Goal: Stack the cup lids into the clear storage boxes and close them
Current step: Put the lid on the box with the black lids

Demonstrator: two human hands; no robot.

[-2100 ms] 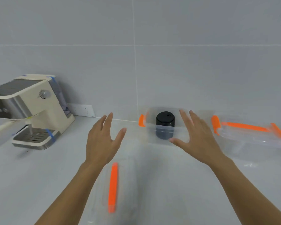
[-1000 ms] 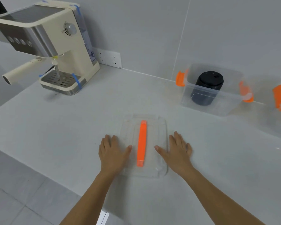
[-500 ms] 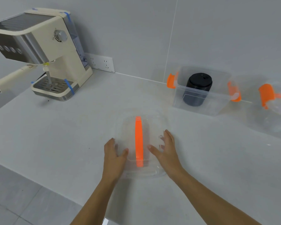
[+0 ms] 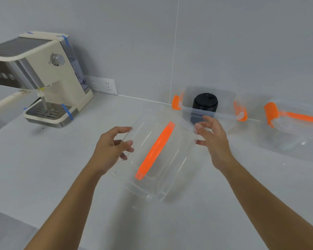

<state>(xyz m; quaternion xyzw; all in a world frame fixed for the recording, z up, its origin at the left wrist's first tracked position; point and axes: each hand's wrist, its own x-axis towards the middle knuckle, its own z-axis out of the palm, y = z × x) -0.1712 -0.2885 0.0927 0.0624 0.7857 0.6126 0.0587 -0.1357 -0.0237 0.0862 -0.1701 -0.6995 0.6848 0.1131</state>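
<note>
I hold a clear box lid (image 4: 172,156) with an orange handle strip above the white counter, tilted toward the wall. My left hand (image 4: 112,148) grips its left edge and my right hand (image 4: 212,139) grips its right edge. Behind it against the wall stands an open clear storage box (image 4: 222,109) with orange side clips. Inside that box sits a black stack of cup lids (image 4: 205,107). A second clear box (image 4: 296,136), closed with an orange-handled lid, stands at the far right.
A cream espresso machine (image 4: 42,78) with blue tape stands at the back left, its wand jutting left. A wall socket (image 4: 102,85) sits beside it. The counter's front edge (image 4: 13,213) runs along the lower left, with floor beyond.
The lid lay flat on the counter with both hands pressing at its sides. Now both hands have lifted it and carried it up and right toward the open box.
</note>
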